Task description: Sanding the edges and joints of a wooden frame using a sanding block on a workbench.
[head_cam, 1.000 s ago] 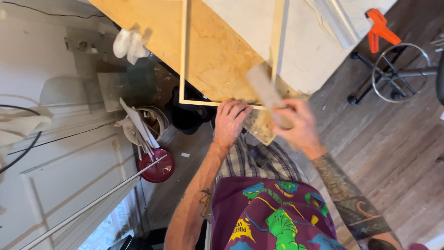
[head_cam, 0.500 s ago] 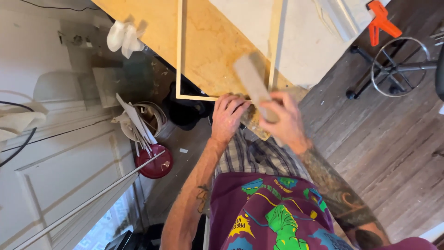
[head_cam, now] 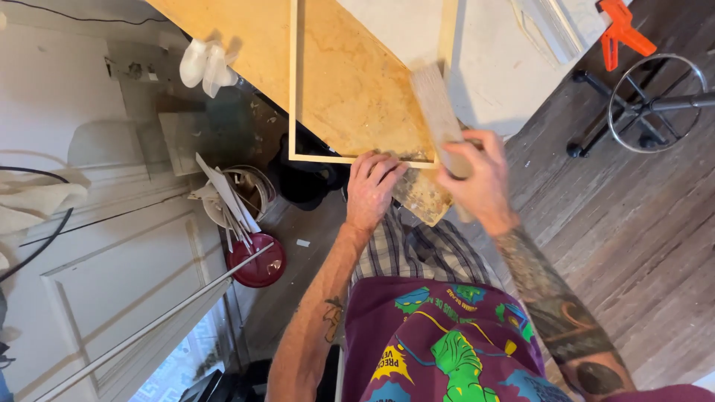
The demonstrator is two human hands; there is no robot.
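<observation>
A long, flat grey-brown sanding block [head_cam: 439, 119] is held at its near end by the right hand [head_cam: 480, 182], whose fingers are wrapped closed around it. The block is tilted, its far end pointing up and slightly left, and it lies against the near right corner of a thin pale wooden frame [head_cam: 294, 89]. Whether the block's face actually touches the wood there cannot be told, as it is slightly blurred.

The left hand [head_cam: 371, 190] is pressed palm down on the frame's near rail, just left of the block, with fingers spread and bent over the rail's edge; nothing is enclosed in it. The frame rests on a yellowish board [head_cam: 350, 82] that serves as a work surface, with a paler sheet [head_cam: 491, 67] lying on its right part.

Far left on the board's edge a crumpled white cloth [head_cam: 208, 63] is seen. Below the board, to the left on the floor, a bucket with scraps [head_cam: 242, 193] stands beside a round dark red lid [head_cam: 257, 260]. At the far right an orange clamp [head_cam: 622, 30] lies on the table's corner, and a stool with a metal ring [head_cam: 652, 104] stands on the wooden floor [head_cam: 633, 238].
</observation>
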